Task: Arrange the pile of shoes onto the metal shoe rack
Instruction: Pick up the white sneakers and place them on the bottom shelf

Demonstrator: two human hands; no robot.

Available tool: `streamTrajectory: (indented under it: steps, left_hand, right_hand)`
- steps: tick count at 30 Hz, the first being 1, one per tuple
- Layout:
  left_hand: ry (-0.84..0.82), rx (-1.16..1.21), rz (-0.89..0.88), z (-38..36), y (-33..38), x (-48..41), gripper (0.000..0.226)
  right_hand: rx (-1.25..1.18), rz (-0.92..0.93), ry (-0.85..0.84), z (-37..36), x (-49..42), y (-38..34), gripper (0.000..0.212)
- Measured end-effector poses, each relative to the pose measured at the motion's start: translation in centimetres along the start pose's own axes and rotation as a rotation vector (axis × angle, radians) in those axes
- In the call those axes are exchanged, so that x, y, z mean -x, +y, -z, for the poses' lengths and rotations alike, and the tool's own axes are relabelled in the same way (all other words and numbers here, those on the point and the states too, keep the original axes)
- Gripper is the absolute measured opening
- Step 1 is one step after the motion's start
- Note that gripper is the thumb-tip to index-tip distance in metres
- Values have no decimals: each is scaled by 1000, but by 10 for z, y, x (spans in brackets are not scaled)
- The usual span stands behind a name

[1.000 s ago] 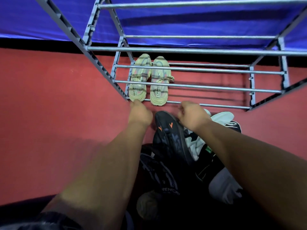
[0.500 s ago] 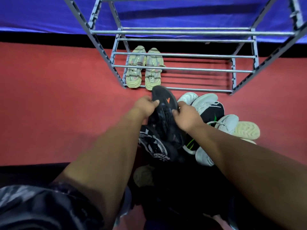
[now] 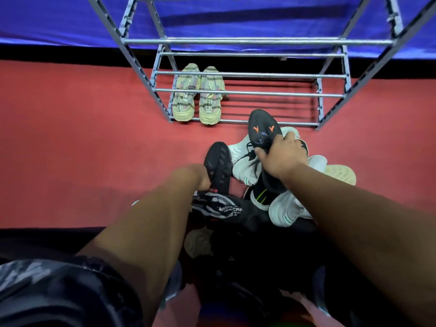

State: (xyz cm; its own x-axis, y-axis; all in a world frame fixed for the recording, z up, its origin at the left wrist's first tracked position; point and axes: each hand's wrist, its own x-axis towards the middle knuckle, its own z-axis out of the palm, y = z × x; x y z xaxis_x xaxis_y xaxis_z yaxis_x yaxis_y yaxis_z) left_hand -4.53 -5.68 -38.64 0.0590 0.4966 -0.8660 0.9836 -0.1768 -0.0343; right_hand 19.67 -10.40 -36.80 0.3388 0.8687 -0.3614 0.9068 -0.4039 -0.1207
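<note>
The two hands have parted. The right hand now carries the black shoe with orange marks alone toward the metal shoe rack, while the left hand has dropped onto a second black shoe farther from the rack.

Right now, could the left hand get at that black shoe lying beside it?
Probably yes. The left hand is already at the black shoe, seemingly touching its side. Nothing lies over that shoe, and the right hand is busy holding the orange-marked shoe, clear of it.
</note>
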Motion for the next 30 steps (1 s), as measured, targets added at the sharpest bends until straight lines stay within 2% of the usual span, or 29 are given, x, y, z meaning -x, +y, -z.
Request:
streamTrajectory:
  steps: [3, 5, 8, 9, 13, 17, 19, 25, 30]
  left_hand:
    - [-36, 115, 30, 2, 5, 2, 43]
    - [-71, 82, 82, -7, 11, -3, 71]
    - [39, -10, 182, -28, 22, -17, 119]
    - [42, 8, 201, -31, 27, -18, 127]
    - [35, 172, 127, -31, 37, -25, 108]
    - [57, 255, 250, -30, 42, -38, 132]
    - [59, 286, 281, -33, 45, -42, 135]
    - [187, 770, 271, -31, 41, -22, 82]
    - [319, 1066, 101, -6, 16, -10, 76]
  right_hand:
    - [111, -8, -104, -6, 7, -10, 90]
    - [175, -48, -174, -8, 8, -11, 102]
    - [134, -130, -275, -11, 6, -8, 113]
    - [112, -133, -295, -13, 5, -7, 115]
    - [81, -75, -326, -23, 4, 0, 128]
    - [19, -21, -326, -26, 7, 10, 130]
    - [21, -4, -316, -29, 8, 11, 134]
    - [-147, 2, -229, -26, 7, 12, 126]
    - [-274, -43, -124, -25, 6, 7, 123]
